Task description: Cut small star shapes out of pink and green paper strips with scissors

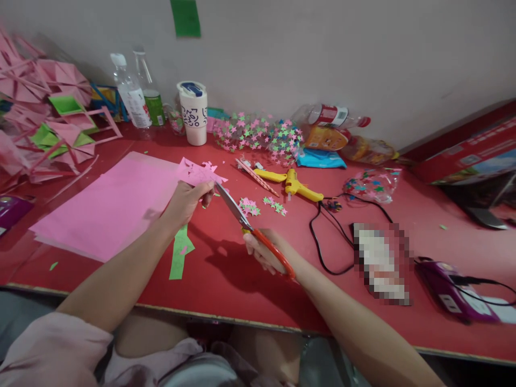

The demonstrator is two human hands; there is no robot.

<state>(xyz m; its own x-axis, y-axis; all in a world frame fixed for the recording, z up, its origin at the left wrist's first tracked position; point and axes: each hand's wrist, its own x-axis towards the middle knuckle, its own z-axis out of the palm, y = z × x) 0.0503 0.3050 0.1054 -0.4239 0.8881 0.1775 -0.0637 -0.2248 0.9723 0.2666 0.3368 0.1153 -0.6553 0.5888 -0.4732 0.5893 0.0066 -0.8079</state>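
Observation:
My right hand (268, 252) is closed round the orange-red handles of a pair of scissors (234, 203). The blades point up and left, their tip close to my left hand (192, 200). That hand is held in a pinch over the table; whatever is between its fingers is too small or hidden to make out. Just behind it lie pink paper scraps (197, 172), and a cut green paper strip (179, 258) lies below the wrist. Small piles of pink and green paper stars (250, 206) sit beyond the scissors.
Pink paper sheets (108, 209) cover the left of the red table (242, 301). A yellow glue gun (300, 188) with a black cord lies right of centre. A white tumbler (194, 115), plastic bottles (133, 99) and star-filled bags (258, 134) line the wall.

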